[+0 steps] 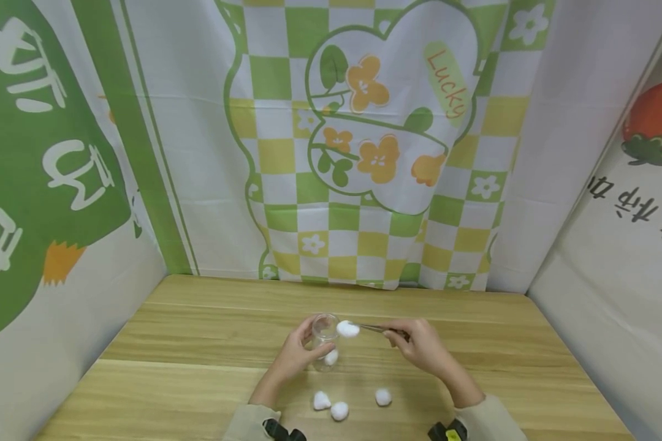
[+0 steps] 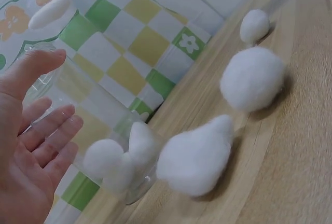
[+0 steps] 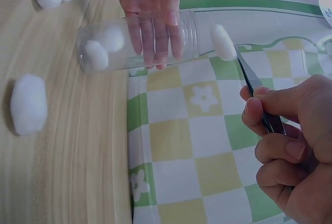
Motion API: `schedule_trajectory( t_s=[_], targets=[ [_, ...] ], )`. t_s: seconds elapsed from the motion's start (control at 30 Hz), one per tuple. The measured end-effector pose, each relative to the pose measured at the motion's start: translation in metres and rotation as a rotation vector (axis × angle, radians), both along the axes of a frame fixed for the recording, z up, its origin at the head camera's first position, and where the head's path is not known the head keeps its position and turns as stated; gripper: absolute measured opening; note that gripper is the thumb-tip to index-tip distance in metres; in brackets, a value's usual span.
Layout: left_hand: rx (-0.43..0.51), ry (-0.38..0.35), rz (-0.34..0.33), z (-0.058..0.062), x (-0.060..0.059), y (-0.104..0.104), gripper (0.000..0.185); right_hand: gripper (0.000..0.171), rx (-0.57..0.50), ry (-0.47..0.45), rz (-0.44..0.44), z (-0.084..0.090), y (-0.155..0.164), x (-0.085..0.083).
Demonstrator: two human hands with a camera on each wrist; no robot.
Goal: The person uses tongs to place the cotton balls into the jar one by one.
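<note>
My left hand (image 1: 295,358) holds a clear jar (image 1: 326,335) upright on the table, the thumb on one side and the fingers on the other. Several cotton balls (image 3: 96,55) lie at the bottom of the jar, whose mouth has no lid. In my right hand (image 1: 422,348) are metal tweezers (image 3: 251,73), gripped between thumb and curled fingers. Their tips pinch a white cotton ball (image 1: 348,329), which hangs just to the right of the jar's rim, outside it. In the right wrist view this cotton ball (image 3: 223,42) is level with the open mouth and apart from it.
Three loose cotton balls lie on the wooden table (image 1: 209,343) in front of the jar: two close together (image 1: 339,411) and one farther right (image 1: 383,397). A checked, flowered cloth (image 1: 375,239) hangs behind the table, with printed cloths at both sides.
</note>
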State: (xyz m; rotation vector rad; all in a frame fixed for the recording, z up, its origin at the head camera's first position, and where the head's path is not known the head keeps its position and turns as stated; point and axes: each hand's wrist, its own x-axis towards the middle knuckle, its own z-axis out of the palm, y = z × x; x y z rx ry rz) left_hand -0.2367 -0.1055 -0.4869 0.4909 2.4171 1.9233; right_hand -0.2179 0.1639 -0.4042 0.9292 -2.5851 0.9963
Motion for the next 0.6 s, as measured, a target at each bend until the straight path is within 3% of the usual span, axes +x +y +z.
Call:
schedule_trajectory(
  t_s=[0.2,0.6],
  targets=[
    [-0.019,0.054,-0.044,0.0,0.001,0.0,0.062,0.018,0.004,0.007,-0.015,0.004,-0.005,-0.002],
    [-0.017,0.059,-0.049,0.001,0.002,0.007,0.062,0.019,-0.026,-0.021,-0.01,0.002,-0.012,-0.004]
  ],
)
